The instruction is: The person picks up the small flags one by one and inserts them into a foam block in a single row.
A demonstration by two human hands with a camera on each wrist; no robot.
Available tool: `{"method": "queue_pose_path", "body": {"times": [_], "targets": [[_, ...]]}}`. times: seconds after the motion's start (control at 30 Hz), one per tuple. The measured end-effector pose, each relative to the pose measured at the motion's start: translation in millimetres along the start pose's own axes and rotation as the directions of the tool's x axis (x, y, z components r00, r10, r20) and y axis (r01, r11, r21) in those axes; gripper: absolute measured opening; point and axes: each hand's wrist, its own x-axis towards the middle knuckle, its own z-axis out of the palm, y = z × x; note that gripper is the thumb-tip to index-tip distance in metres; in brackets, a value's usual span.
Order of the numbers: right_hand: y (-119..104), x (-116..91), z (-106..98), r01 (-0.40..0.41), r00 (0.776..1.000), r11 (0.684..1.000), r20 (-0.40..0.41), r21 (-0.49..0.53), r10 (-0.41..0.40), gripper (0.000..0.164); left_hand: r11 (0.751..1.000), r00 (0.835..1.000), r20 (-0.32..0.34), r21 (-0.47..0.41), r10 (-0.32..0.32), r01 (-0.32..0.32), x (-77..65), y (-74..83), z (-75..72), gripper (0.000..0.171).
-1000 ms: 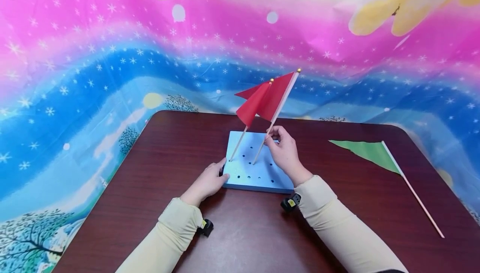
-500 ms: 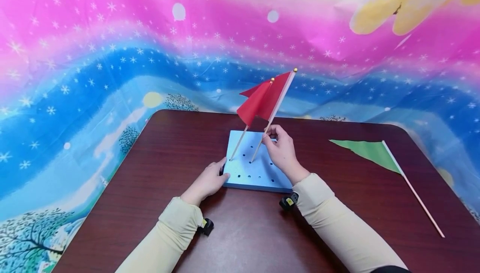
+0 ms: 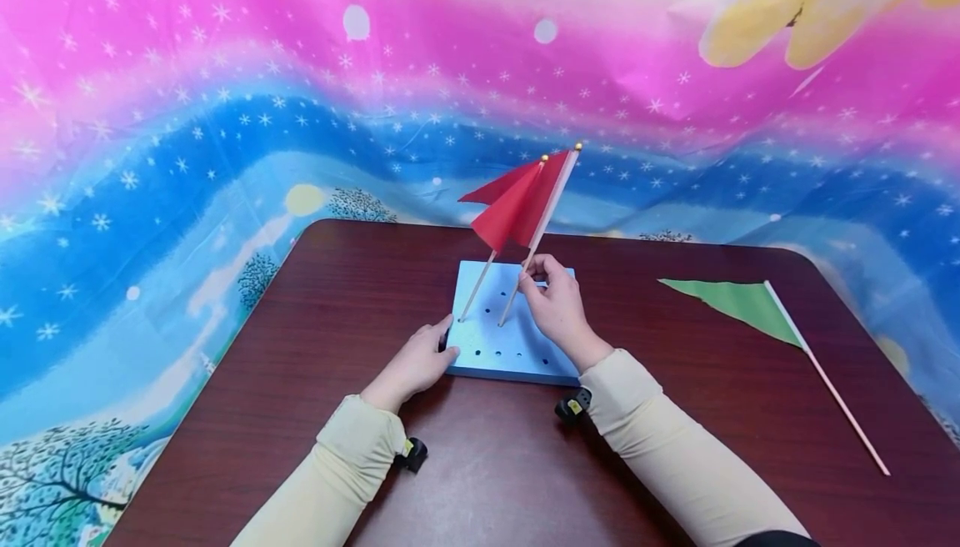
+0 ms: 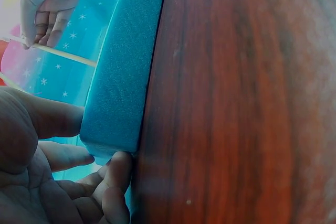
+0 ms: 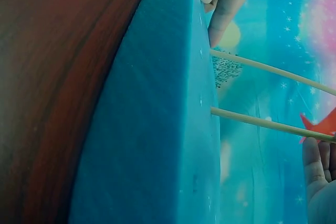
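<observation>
dark table (image 3: 300, 305) spreads left of the left hand (image 3: 416, 363), which grips a blue board (image 3: 517, 340) by its left edge, near the front corner. just beyond that hand, one red flag (image 3: 504, 218) leans from a hole. between the hands, a second red flag (image 3: 549, 197), lower end at another hole, is pinched by the right hand (image 3: 557, 307). table stretches on right to a green flag (image 3: 750, 307) lying near its far edge.

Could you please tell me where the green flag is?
In the head view, the green flag lies on the table, to the right of the right hand and board.
</observation>
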Motion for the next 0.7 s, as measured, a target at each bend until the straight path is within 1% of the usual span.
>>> {"method": "queue_pose_path", "body": {"times": [0.27,0.43,0.7], "targets": [[3.3,-1.0,3.0,0.025,1.000,1.000,0.015,-0.013,-0.025,0.012,1.000,1.000,-0.001,0.001,-0.007,0.007,0.7,0.3,0.2,0.063],[7.3,-1.1,4.7,0.020,0.999,0.999,0.038,-0.031,-0.018,0.012,1.000,1.000,0.001,-0.003,-0.012,0.012,-0.3,1.0,-0.7,0.063],[10.1,-3.5,3.6,0.011,0.998,1.000,0.056,-0.028,-0.009,0.013,1.000,1.000,0.006,0.003,-0.012,0.012,0.0,1.2,0.1,0.063]]}}
